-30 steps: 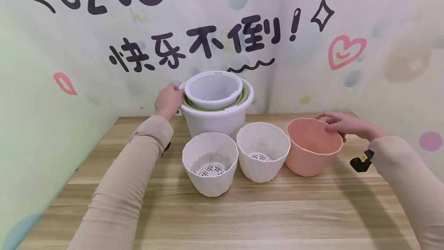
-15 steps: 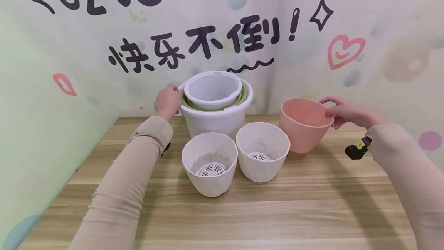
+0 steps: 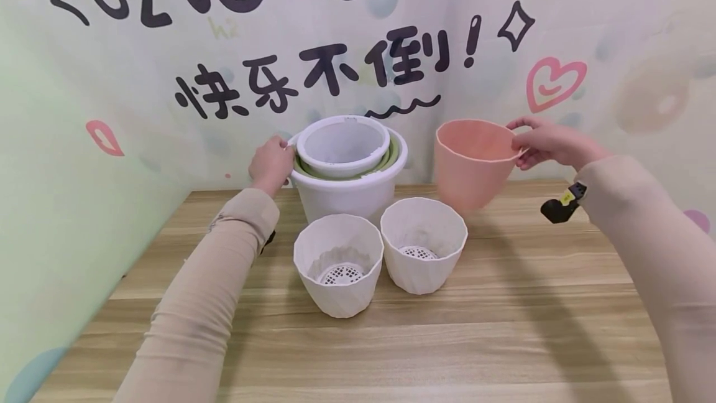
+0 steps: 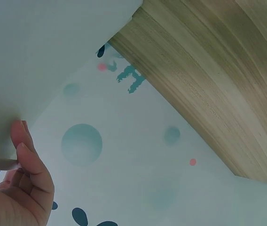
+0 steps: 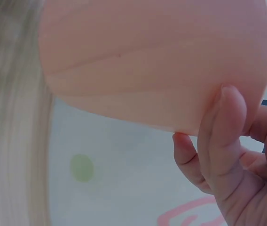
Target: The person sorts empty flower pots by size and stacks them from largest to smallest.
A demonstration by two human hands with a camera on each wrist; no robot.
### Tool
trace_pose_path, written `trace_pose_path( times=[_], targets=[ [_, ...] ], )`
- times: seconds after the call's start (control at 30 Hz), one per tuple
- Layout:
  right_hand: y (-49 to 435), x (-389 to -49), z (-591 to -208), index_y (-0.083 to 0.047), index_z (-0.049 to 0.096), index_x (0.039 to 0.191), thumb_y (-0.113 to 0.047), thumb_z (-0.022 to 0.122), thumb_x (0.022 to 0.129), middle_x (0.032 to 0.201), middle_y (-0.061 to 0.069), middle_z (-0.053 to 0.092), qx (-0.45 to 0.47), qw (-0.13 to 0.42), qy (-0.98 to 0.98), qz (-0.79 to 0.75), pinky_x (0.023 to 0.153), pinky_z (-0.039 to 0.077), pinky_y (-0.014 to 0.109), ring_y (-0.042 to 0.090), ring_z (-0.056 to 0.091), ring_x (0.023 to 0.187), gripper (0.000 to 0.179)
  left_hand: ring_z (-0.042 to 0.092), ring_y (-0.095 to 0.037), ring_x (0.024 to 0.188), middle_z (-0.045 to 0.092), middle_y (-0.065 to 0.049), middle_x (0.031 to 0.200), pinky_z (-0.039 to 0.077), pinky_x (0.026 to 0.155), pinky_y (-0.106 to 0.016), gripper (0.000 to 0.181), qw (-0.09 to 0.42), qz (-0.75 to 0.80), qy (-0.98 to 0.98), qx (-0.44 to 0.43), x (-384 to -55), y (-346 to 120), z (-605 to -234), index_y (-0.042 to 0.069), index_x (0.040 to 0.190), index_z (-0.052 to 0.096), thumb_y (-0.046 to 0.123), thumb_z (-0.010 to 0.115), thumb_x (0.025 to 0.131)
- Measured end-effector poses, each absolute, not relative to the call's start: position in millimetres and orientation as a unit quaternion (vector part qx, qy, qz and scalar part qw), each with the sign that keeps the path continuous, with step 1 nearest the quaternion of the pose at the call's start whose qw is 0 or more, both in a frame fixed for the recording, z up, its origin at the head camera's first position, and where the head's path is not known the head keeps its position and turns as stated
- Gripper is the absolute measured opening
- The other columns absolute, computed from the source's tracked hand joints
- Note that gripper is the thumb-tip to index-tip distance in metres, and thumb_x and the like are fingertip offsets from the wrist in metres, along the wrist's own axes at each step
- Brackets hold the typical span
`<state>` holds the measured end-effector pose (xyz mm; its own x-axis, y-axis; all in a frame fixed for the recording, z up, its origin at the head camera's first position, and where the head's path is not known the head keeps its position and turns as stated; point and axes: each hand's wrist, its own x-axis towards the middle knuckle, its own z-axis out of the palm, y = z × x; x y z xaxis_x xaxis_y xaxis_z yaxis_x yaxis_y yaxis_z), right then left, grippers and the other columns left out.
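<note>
Beige, softly wrinkled cloth makes the left sleeve, and beyond its cuff the left hand curls its fingers round the rim of a large, round white pot. The left wrist view shows what the head view hides from me: fingertips bent against that pot's smooth outside, close to the rim. Only the head view looks into it, onto green rounded rims with a smaller round white pot nested in the middle.

In front stand two faceted white pots side by side, the left one and the right one, each with a pierced grid in its floor.

Farther right, a tapering salmon-pink pot appears raised over the back of the table, mouth up. The right hand pinches its rim, partly closed; the right wrist view adds faint ridges, a tiny dark speck and a finger laid along the outer wall. A black device with a yellow label sits below that wrist.

The table is pale, streaky wood-grain, crossed by the right arm's long shadow. Behind it hangs a whitish printed backdrop with bold black Chinese lettering, pastel bubbles and a pink smiling heart.
</note>
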<state>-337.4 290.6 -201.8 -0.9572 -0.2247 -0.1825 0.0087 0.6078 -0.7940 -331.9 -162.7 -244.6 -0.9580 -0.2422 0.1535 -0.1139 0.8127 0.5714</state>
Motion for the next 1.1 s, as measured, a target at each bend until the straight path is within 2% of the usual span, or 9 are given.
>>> trace_pose_path(
  times=[0.43, 0.67, 0.9, 1.1],
  targets=[
    [242, -340, -136, -0.001, 0.023, 0.131, -0.010, 0.044, 0.092, 0.069, 0.001, 0.057, -0.041, 0.149, 0.871, -0.466, 0.062, 0.053, 0.023, 0.011, 0.059, 0.056, 0.044, 0.060, -0.019, 0.056, 0.062, -0.014, 0.099, 0.041, 0.062, -0.033, 0.036, 0.106, -0.291, -0.946, 0.096, -332, -162, -245, 0.008, 0.123, 0.047, 0.027, 0.035, 0.095],
    [217, -344, -108, -0.006, 0.035, 0.119, -0.011, 0.046, 0.092, 0.067, 0.001, 0.058, -0.031, 0.142, 0.876, -0.459, 0.062, 0.054, 0.025, 0.011, 0.060, 0.056, 0.030, 0.058, -0.018, 0.054, 0.061, -0.014, 0.097, 0.040, 0.061, -0.033, 0.035, 0.110, -0.293, -0.945, 0.094, -330, -162, -245, 0.008, 0.122, 0.048, 0.027, 0.035, 0.095],
    [198, -343, -88, -0.011, 0.039, 0.108, -0.009, 0.047, 0.091, 0.067, 0.002, 0.057, -0.016, 0.133, 0.855, -0.501, 0.061, 0.054, 0.025, 0.012, 0.059, 0.055, 0.019, 0.057, -0.018, 0.055, 0.061, -0.014, 0.100, 0.040, 0.061, -0.033, 0.036, 0.109, -0.293, -0.945, 0.098, -330, -162, -246, 0.008, 0.122, 0.047, 0.028, 0.035, 0.095],
    [173, -339, -80, -0.010, 0.042, 0.109, -0.009, 0.048, 0.091, 0.066, 0.003, 0.058, -0.014, 0.119, 0.834, -0.538, 0.058, 0.053, 0.024, 0.013, 0.058, 0.053, 0.019, 0.058, -0.017, 0.053, 0.062, -0.014, 0.102, 0.040, 0.060, -0.033, 0.037, 0.108, -0.290, -0.946, 0.099, -329, -163, -244, 0.008, 0.124, 0.047, 0.027, 0.035, 0.095]
  ],
)
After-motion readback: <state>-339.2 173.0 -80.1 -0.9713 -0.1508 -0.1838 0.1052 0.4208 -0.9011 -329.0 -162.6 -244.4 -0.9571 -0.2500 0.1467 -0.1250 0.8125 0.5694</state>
